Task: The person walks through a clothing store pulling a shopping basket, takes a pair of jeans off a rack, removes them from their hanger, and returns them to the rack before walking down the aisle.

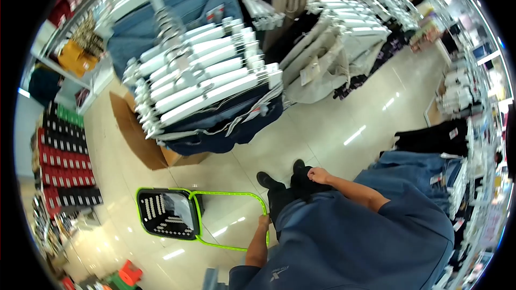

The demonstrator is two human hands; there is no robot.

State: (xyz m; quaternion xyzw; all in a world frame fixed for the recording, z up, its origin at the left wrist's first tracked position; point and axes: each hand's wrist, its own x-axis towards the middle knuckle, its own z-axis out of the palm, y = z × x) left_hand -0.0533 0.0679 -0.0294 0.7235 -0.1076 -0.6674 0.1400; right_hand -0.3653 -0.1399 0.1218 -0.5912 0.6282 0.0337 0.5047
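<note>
My left hand (pixel 263 219) is wrapped round the bright green handle (pixel 231 194) of a black shopping basket (pixel 142 212). The basket rests on the tiled floor to my left, with its slotted inside showing and a greyish patch along one side that I cannot identify. In front of my dark trousers, my right hand (pixel 319 175) has its fingers curled closed. Whether anything is inside that hand is hidden. Nearest to its side is a rack of blue jeans (pixel 408 174), apart from the hand.
A rack of jeans on white hangers (pixel 209 80) stands ahead, with an open cardboard box (pixel 137 134) beneath it. Farther right hang beige trousers (pixel 317 70). Red and black boxed goods (pixel 64 158) line the left wall. A red stool-like object (pixel 129 273) is at lower left.
</note>
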